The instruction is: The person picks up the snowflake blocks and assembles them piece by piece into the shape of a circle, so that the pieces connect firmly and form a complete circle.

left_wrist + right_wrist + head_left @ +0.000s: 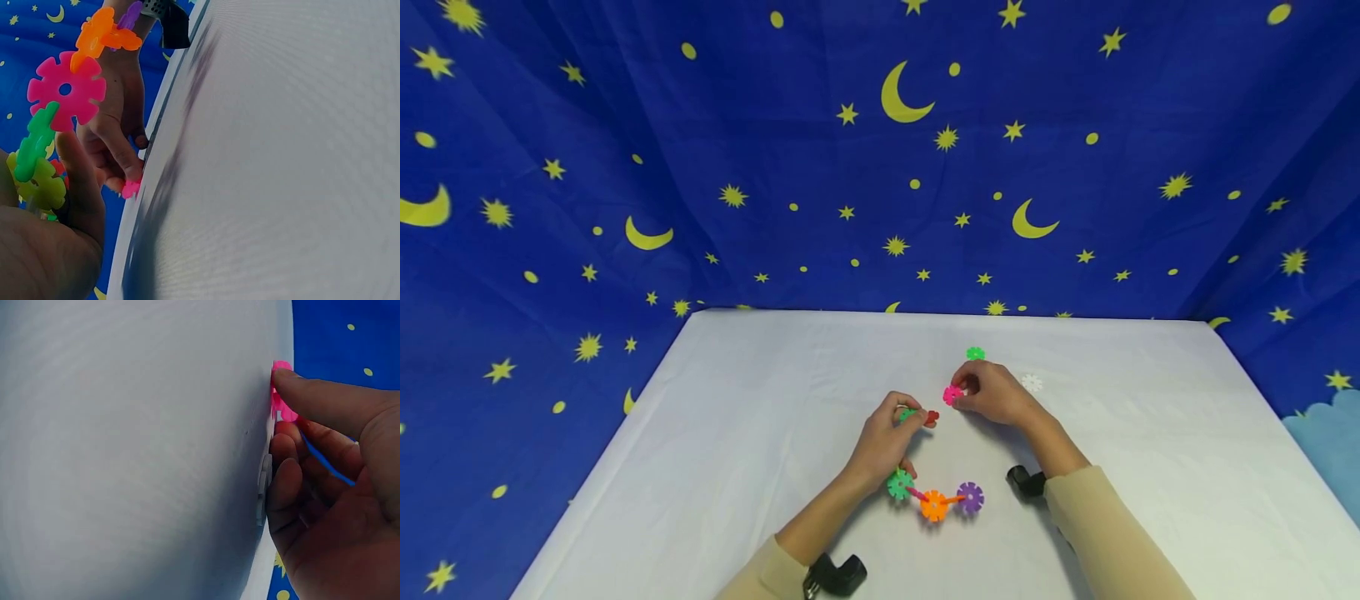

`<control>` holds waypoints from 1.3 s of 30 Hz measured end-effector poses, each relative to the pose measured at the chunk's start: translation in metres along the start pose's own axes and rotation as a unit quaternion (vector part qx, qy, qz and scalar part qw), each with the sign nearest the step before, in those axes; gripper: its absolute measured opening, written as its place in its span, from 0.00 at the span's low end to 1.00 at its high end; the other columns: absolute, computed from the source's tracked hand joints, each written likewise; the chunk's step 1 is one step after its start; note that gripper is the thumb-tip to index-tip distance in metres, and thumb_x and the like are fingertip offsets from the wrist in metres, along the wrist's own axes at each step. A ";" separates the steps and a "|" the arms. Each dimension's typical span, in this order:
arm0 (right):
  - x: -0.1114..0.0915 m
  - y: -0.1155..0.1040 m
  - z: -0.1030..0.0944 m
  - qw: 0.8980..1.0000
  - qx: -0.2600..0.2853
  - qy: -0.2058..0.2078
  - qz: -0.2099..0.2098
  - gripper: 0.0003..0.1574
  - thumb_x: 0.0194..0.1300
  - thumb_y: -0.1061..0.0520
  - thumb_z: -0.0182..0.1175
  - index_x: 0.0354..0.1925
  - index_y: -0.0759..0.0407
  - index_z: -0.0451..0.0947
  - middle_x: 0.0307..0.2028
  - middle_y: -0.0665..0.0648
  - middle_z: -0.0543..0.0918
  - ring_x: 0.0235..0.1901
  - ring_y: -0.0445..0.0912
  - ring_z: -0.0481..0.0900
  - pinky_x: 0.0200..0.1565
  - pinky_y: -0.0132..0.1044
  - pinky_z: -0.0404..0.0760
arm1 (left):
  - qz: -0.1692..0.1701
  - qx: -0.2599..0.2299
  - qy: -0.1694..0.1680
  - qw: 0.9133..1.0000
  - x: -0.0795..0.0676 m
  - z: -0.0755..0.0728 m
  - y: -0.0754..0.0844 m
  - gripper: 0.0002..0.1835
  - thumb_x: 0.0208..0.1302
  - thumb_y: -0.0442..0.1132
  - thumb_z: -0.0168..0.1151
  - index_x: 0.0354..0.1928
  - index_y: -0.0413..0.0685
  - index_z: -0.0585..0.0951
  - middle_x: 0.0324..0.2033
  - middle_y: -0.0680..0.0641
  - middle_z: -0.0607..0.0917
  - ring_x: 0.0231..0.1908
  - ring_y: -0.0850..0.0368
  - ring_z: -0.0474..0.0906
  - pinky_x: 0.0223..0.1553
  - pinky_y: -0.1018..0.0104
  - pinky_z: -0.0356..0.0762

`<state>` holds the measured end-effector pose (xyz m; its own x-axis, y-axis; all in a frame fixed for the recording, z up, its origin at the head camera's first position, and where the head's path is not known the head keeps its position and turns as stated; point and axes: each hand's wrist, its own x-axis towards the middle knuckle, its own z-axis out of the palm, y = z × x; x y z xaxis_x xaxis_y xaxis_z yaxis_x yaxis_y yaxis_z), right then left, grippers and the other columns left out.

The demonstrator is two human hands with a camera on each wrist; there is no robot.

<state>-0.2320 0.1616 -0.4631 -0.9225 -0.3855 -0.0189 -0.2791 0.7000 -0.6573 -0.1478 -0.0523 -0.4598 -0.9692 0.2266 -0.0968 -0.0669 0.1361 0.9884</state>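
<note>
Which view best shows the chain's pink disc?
The left wrist view: the pink disc shows nearly face-on, notches and hole visible. The head view shows it edge-on; the right wrist view doesn't show it.

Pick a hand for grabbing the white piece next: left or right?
Right, probably. The right hand is nearer the white piece, though it pinches a pink piece it would likely need to place first; the left hand holds the linked chain.
</note>
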 end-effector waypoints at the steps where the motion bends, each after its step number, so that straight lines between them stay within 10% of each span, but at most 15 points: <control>1: -0.001 0.000 0.000 1.000 0.003 0.000 0.000 0.13 0.56 0.59 0.71 0.39 0.57 0.80 0.29 0.51 0.76 0.31 0.45 0.71 0.34 0.39 0.74 | 0.000 0.000 -0.001 1.000 0.000 0.000 0.000 0.11 0.72 0.43 0.54 0.49 0.45 0.71 0.43 0.43 0.84 0.04 0.54 0.68 0.11 0.62 0.75; 39: -0.039 -0.006 -0.001 0.972 0.232 -0.021 0.013 0.11 0.65 0.62 0.59 0.45 0.62 0.81 0.29 0.59 0.82 0.23 0.51 0.76 0.26 0.44 0.79 | 0.013 -0.015 -0.019 1.000 0.001 -0.001 -0.009 0.15 0.70 0.49 0.55 0.49 0.48 0.70 0.43 0.44 0.85 0.05 0.50 0.70 0.13 0.55 0.77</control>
<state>-0.1947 0.1732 -0.4577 -0.9135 -0.4015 -0.0650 -0.0959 0.3679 -0.9249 -0.1485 -0.0541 -0.4684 -0.9609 0.2664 -0.0756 -0.0501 0.1012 0.9936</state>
